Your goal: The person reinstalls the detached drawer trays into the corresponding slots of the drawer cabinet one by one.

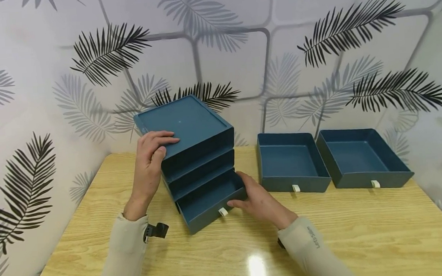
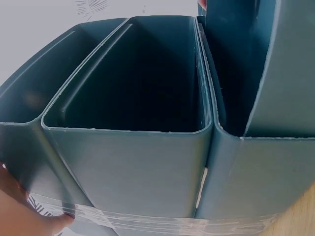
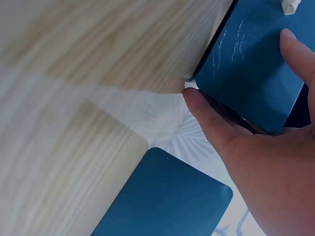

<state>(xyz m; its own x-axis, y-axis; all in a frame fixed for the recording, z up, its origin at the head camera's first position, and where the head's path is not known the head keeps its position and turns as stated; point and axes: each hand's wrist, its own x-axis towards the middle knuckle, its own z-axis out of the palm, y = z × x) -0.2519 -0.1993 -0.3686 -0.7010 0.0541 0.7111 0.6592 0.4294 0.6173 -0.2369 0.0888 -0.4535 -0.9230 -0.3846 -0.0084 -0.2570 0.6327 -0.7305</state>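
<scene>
A blue three-tier drawer cabinet (image 1: 187, 123) stands turned on the table, its upper two compartments without drawers. My left hand (image 1: 149, 162) rests on its top near the left front corner, fingers lying across the panel. In the left wrist view, clear tape runs along the cabinet's side, by the left thumb (image 2: 59, 222). Out of the lowest compartment sticks a blue drawer (image 1: 210, 209) with a small white pull tab (image 1: 223, 212). My right hand (image 1: 261, 199) grips this drawer at its right front corner, thumb on the front and fingers along the side.
To the right, two blue drawers stand side by side on the table: one drawer (image 1: 295, 184) nearer the cabinet, another drawer (image 1: 370, 179) beyond it. Both have white tabs facing me. A leaf-patterned wall (image 1: 231, 64) borders the wooden table (image 1: 327, 233) at the back.
</scene>
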